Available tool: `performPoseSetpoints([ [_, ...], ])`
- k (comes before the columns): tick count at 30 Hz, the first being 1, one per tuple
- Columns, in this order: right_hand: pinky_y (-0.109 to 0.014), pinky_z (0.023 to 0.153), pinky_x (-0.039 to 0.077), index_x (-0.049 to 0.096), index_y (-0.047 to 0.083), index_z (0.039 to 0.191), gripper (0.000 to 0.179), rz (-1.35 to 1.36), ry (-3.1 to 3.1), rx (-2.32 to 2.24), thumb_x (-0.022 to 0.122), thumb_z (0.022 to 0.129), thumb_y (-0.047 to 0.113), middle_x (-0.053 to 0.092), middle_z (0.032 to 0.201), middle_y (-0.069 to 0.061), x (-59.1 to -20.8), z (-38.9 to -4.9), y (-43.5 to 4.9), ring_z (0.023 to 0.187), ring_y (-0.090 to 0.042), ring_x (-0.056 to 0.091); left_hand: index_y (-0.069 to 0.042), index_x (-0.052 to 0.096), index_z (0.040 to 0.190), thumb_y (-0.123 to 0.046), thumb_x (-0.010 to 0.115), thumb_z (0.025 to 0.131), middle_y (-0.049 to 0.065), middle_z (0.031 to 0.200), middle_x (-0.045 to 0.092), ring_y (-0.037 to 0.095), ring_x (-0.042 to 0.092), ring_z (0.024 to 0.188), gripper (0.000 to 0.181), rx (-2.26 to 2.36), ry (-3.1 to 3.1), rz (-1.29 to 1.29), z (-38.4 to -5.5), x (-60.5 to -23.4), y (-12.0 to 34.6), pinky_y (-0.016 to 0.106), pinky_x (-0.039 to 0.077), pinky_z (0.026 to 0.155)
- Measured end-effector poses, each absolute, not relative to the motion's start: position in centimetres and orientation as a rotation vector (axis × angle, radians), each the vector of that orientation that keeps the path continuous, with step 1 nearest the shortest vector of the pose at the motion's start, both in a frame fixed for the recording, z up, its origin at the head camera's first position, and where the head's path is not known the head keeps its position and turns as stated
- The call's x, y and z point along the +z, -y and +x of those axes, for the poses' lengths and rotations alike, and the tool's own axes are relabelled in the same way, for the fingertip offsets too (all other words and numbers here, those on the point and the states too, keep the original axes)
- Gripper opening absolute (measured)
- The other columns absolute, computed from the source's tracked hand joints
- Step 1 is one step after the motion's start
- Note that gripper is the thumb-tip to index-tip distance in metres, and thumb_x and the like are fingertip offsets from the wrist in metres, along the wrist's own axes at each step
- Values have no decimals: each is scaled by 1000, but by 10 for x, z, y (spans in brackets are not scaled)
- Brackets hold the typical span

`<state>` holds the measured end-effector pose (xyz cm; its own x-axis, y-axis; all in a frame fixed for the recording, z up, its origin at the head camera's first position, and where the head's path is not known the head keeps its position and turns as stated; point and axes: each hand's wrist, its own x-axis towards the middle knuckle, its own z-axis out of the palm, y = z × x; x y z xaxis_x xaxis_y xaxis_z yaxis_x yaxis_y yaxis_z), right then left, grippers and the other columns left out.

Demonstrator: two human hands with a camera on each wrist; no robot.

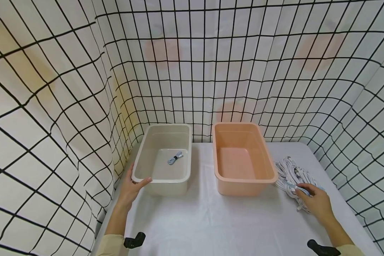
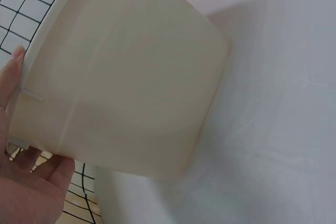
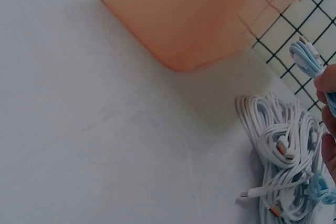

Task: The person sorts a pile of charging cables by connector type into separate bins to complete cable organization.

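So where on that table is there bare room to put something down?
The widest free patch of table lies in front of the cream bin and the orange bin. A narrower strip runs between them, and the orange bin's floor is bare. It's crowded right of the orange bin, with the cable pile and right grip there.

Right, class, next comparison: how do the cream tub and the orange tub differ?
Colour: the cream tub is pale off-white; the orange tub is peachy.
Contact: the left hand grips the cream tub's near left corner; no hand touches the orange tub.
Contents: the cream tub holds a tied cable bundle; the orange tub shows only bare floor.
Shared: both are open-topped with rounded corners.
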<state>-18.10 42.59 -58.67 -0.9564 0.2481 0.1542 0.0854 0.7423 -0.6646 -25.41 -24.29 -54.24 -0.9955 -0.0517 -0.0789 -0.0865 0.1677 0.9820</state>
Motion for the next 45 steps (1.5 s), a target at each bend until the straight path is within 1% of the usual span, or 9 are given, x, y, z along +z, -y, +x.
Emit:
performPoseSetpoints([
  [5,-17,77,43,70,2,122,34,-209,2675,1005,70,101,29,63,131,-30,-577,-184,-426,119,-51,56,-15,5,168,-19,83,90,25,165,21,46,29,146,110,1994,-2363,-146,-247,-522,239,59,29,115],
  [6,-11,73,39,71,2,122,34,-197,2666,1000,70,101,29,63,130,-28,-575,-185,-426,119,-39,61,-14,5,168,-18,84,90,26,165,20,47,29,146,111,1991,-2358,-146,-244,-517,237,59,29,114],
  [8,-7,72,37,71,2,122,34,-180,2655,999,70,102,29,63,131,-27,-568,-187,-425,119,-39,60,-13,5,168,-17,84,90,27,164,21,48,29,146,110,1987,-2352,-149,-240,-508,235,60,29,114],
  [12,-6,74,38,70,3,123,35,-181,2625,1022,69,102,30,64,130,-22,-556,-191,-422,112,-9,58,-12,6,167,-17,84,90,27,164,22,47,30,145,110,1990,-2351,-144,-237,-504,234,59,29,114],
  [15,-4,78,37,69,2,125,37,-205,2606,1051,68,103,31,63,131,-21,-548,-195,-419,117,-17,59,-11,6,167,-17,84,90,28,163,23,48,31,145,110,1993,-2353,-138,-237,-503,233,59,30,114],
  [20,-9,91,35,67,3,129,40,-197,2592,1077,65,104,35,61,134,-22,-533,-203,-411,131,-46,52,-11,7,167,-18,83,91,27,163,23,48,31,145,108,1980,-2370,-139,-236,-502,233,59,30,114],
  [30,-10,85,39,68,3,126,36,-67,2550,1070,66,104,31,65,129,-18,-510,-229,-390,124,-27,57,-11,8,167,-19,83,91,27,164,22,48,31,145,107,1972,-2381,-140,-235,-501,232,60,30,114],
  [37,-12,79,41,69,0,121,27,68,2502,1103,69,102,20,68,120,-19,-497,-253,-364,103,12,49,-12,6,167,-18,83,91,28,164,21,49,29,145,109,1967,-2383,-163,-234,-502,232,60,29,114],
  [45,-16,62,45,69,2,119,25,226,2523,1185,70,101,19,68,111,-15,-484,-281,-339,83,-8,55,-12,6,168,-18,83,90,27,165,20,48,29,146,109,1971,-2376,-168,-237,-502,231,60,29,114],
])
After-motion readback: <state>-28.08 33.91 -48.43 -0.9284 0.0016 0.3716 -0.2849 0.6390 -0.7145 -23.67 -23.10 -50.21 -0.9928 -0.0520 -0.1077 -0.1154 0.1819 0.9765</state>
